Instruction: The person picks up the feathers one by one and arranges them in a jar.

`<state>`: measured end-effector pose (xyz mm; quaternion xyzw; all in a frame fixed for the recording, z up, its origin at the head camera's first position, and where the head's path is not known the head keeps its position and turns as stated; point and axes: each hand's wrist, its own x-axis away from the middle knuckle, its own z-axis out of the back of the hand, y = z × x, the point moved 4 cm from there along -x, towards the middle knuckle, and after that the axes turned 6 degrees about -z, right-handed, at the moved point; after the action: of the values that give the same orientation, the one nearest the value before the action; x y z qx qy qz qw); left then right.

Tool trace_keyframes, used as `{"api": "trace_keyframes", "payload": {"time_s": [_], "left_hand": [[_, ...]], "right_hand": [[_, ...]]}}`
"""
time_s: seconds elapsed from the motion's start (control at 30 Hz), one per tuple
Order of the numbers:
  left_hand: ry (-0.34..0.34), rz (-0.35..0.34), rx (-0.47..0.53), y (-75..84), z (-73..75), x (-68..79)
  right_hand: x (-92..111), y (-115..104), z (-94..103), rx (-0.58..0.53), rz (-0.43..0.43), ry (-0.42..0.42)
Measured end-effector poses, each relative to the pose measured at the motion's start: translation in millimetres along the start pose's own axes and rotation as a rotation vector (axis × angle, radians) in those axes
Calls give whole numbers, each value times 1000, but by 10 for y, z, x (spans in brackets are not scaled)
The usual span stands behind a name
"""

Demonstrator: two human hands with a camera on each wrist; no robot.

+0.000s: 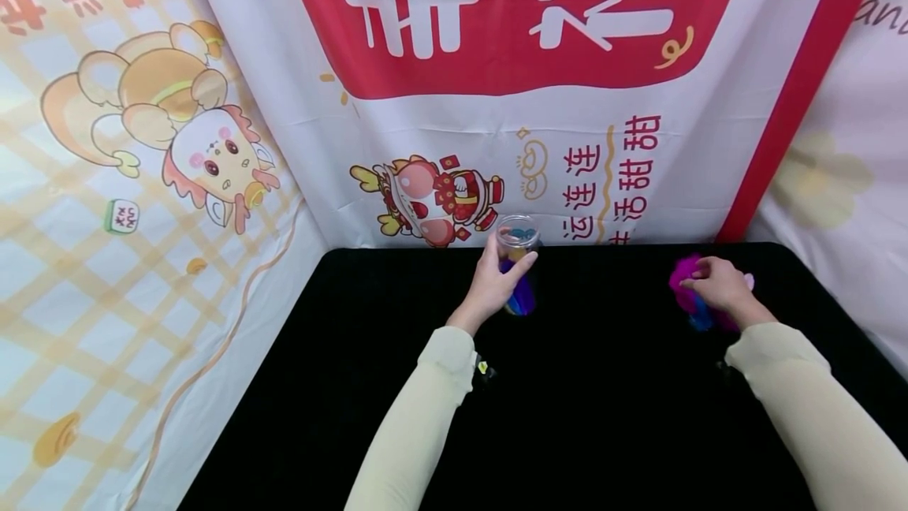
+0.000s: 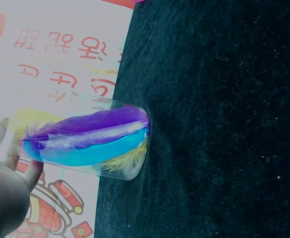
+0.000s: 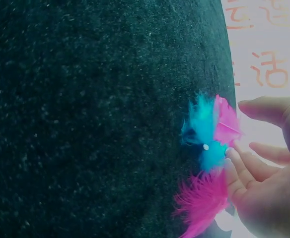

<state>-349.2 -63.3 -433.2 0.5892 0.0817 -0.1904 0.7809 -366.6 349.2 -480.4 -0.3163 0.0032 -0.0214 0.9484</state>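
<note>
My left hand (image 1: 496, 278) grips a clear cylindrical container (image 1: 519, 236) at the far edge of the black table, fingers and thumb round its side. Purple, blue and yellow feathers (image 2: 88, 126) stand inside it, seen through the wall in the left wrist view. Over at the right, my right hand (image 1: 722, 290) is at a small heap of loose feathers. A magenta feather (image 3: 204, 198) and a blue feather (image 3: 201, 121) lie beside its fingertips. In the right wrist view the thumb (image 3: 264, 109) stands apart from the fingers, with nothing pinched between them.
The black cloth-covered table (image 1: 603, 408) reaches back to a white and red printed banner (image 1: 454, 124). A patterned cloth (image 1: 128, 259) hangs along the left, and another pale cloth (image 1: 837, 203) hangs at the right. A pale pink feather (image 1: 749, 281) shows beyond the right hand.
</note>
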Motion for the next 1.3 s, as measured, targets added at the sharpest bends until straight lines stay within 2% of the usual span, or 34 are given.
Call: {"api": "trace_keyframes", "payload": {"time_s": [0.3,0.53,0.73,1.1,1.3], "left_hand": [[5,-17,7,2,-6,-7],[13,-18,-7,12,-3,-7],[18,-12,-21,0,-6,3],[8,14,-2,-6,-8,3],[11,12,-13,-16,-9,-1]], "right_hand": [[18,45,-22,-108,8,-32],[-11,68,-31,-101,11,-64],[-6,63,-40,-94,18,-55],[21,23,-44,-133,18,-90],[17,4,-80,-178,-19,-134]]}}
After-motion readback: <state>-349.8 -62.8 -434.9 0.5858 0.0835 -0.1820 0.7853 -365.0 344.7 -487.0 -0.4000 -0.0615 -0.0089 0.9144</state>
